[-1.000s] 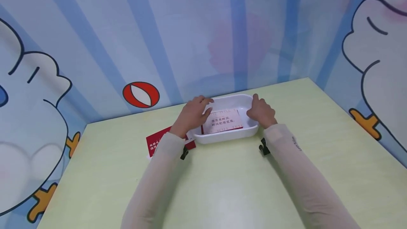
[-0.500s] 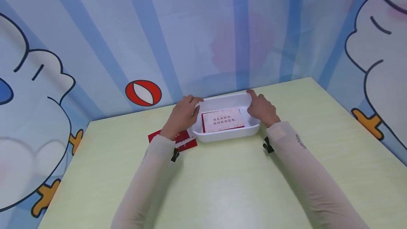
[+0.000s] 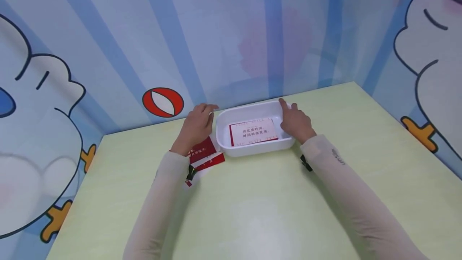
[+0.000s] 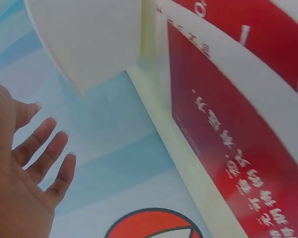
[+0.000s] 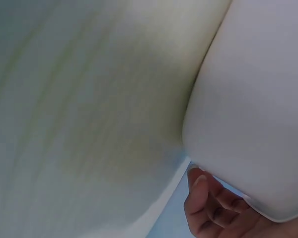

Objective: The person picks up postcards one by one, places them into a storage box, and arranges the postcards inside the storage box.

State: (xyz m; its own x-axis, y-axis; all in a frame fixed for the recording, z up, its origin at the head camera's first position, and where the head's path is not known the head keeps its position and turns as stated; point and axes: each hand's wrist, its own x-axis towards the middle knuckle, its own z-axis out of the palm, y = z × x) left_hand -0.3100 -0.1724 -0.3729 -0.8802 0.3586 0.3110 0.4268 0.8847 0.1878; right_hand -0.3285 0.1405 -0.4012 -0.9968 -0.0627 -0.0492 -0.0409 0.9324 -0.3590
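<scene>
Beyond both hands rises a blue striped backdrop (image 3: pixel 223 31), printed with white cartoon figures whose feet are orange. The pale yellow-green table (image 3: pixel 245 212) spreads beneath the hands and back toward the person. Two light sleeves, the left one (image 3: pixel 155 204) and the right one (image 3: pixel 353 196), reach forward over it to the wrists.

Between the hands, near the table's far edge, sits a white basin (image 3: pixel 258 150), upright on the tabletop, with rounded corners. The right hand (image 3: pixel 296 122) is at its right end, fingers curled at the rim and holding it. The left hand (image 3: pixel 196 125) is off the left end, just beside it but apart; its fingers are spread and loosely bent, and it has hold of nothing.

Under the left wrist, right beside the basin, lie red-and-white printed cards (image 3: pixel 203 150) with white characters; the forearm hides part of them, so their number cannot be told. Inside the basin, between the two hands, a pale card (image 3: pixel 254 132) with dark characters and red edges lies flat. Beyond the left hand, the backdrop bears a red-and-white oval (image 3: pixel 163 102). Smallest are the dark pieces at the wrists, one at the left (image 3: pixel 191 172), one at the right (image 3: pixel 306 163).
</scene>
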